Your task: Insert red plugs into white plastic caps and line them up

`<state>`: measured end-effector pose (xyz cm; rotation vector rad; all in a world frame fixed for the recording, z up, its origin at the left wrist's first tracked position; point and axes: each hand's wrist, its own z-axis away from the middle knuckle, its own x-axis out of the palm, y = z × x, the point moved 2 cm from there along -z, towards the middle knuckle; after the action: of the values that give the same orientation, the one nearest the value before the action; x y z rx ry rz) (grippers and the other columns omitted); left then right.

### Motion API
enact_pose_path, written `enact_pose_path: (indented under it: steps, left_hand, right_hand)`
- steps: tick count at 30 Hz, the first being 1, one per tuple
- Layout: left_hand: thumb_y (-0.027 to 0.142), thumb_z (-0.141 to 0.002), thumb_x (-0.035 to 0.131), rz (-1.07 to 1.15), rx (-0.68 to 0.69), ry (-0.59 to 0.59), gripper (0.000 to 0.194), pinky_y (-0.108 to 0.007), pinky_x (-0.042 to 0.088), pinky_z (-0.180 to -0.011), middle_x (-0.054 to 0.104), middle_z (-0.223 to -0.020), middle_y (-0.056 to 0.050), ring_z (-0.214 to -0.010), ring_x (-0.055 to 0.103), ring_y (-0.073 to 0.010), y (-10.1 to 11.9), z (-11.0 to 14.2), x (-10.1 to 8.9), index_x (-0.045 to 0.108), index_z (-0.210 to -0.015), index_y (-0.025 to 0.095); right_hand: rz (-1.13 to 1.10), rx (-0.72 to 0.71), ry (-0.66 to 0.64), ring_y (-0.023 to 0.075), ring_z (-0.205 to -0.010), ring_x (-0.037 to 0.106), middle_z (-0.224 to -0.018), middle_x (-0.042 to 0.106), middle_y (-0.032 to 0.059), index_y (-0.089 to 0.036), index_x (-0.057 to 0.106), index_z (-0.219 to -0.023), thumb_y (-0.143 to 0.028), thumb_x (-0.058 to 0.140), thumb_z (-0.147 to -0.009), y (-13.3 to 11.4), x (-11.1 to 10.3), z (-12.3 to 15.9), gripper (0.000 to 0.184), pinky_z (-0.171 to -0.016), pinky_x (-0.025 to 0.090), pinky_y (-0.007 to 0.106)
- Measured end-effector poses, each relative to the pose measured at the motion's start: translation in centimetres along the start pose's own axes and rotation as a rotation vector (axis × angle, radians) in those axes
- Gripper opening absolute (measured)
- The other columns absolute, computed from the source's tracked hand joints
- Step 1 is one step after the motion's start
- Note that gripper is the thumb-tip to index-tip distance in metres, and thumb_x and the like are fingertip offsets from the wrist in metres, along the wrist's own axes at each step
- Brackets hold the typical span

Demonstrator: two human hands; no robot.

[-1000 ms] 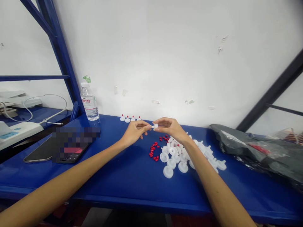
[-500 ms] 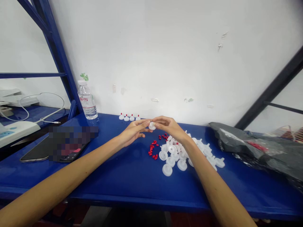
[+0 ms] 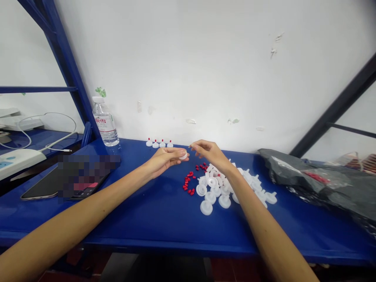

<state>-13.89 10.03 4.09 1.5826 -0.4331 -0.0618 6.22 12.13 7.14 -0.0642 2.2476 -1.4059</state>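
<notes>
In the head view, my left hand [image 3: 166,159] is closed on a white nozzle cap [image 3: 183,156], with its thumb on top. Only part of the cap shows between the fingers. My right hand [image 3: 209,153] hovers just right of it, apart from the cap. Its fingers are bent and loosely parted, the tips close together, and I see nothing in them. Below my right wrist lies a heap of white nozzle caps [image 3: 206,207]. Small red tips [image 3: 186,182] are scattered along the heap's left side.
A row of several white caps with red tips [image 3: 155,144] stands by the wall. At the left are a water bottle [image 3: 106,124], a phone [image 3: 41,183] and a power strip [image 3: 22,161]. A dark plastic bag [image 3: 308,184] lies on the right of the blue table [image 3: 141,219].
My right hand has let go of the white nozzle cap and moved slightly away. The cap stays in my left hand, tilted differently. The camera view has shifted a little.
</notes>
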Motion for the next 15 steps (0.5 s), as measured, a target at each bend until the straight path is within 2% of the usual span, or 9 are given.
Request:
enact_pose_path:
  steps: [3, 5, 8, 11, 15]
  left_hand:
    - [0.03, -0.071, 0.086, -0.032, 0.01, 0.024, 0.032, -0.02, 0.055, -0.071, 0.077, -0.1, -0.014, -0.098, 0.072, -0.022, 0.3, 0.0, -0.2, 0.078, -0.096, 0.012]
    - [0.031, -0.073, 0.085, -0.025, 0.008, 0.009, 0.031, -0.021, 0.056, -0.07, 0.077, -0.098, -0.014, -0.097, 0.073, -0.0224, 0.3, 0.0, -0.2, 0.078, -0.096, 0.011]
    - [0.032, -0.077, 0.082, 0.015, -0.009, -0.03, 0.03, -0.02, 0.056, -0.071, 0.077, -0.095, -0.013, -0.089, 0.073, -0.0184, -0.1, -0.1, -0.1, 0.077, -0.096, 0.01]
    - [0.036, -0.08, 0.079, 0.071, -0.016, -0.069, 0.033, -0.023, 0.057, -0.08, 0.077, -0.098, -0.012, -0.087, 0.073, -0.0166, -0.7, -0.2, 0.0, 0.076, -0.098, 0.009]
    - [0.039, -0.084, 0.076, 0.107, -0.03, -0.097, 0.037, -0.027, 0.057, -0.086, 0.077, -0.099, -0.013, -0.092, 0.073, -0.0185, -1.1, -0.1, 0.0, 0.074, -0.104, 0.009]
  right_hand:
    - [-0.013, 0.022, -0.002, 0.0179, -0.078, 0.063, -0.096, 0.072, 0.0058, -0.022, 0.074, -0.1, -0.055, 0.066, -0.085, 0.0, -0.2, 0.1, 0.037, -0.071, 0.05, 0.033]
    - [-0.027, 0.016, -0.042, 0.0183, -0.082, 0.064, -0.101, 0.071, 0.0062, -0.023, 0.072, -0.105, -0.05, 0.069, -0.084, -0.2, -0.1, 0.3, 0.035, -0.074, 0.051, 0.033]
    - [-0.043, -0.006, -0.17, 0.0176, -0.089, 0.063, -0.116, 0.068, 0.0058, -0.026, 0.068, -0.118, -0.042, 0.075, -0.08, -0.6, 0.4, 0.5, 0.042, -0.079, 0.052, 0.034]
    - [-0.017, -0.02, -0.265, 0.0178, -0.092, 0.062, -0.12, 0.067, 0.0049, -0.026, 0.068, -0.12, -0.036, 0.082, -0.073, -0.8, 1.2, 0.6, 0.049, -0.08, 0.052, 0.033]
    - [0.06, -0.042, -0.224, 0.0173, -0.089, 0.062, -0.117, 0.067, 0.0048, -0.024, 0.07, -0.114, -0.035, 0.083, -0.072, -0.3, 1.8, 0.5, 0.045, -0.076, 0.052, 0.032]
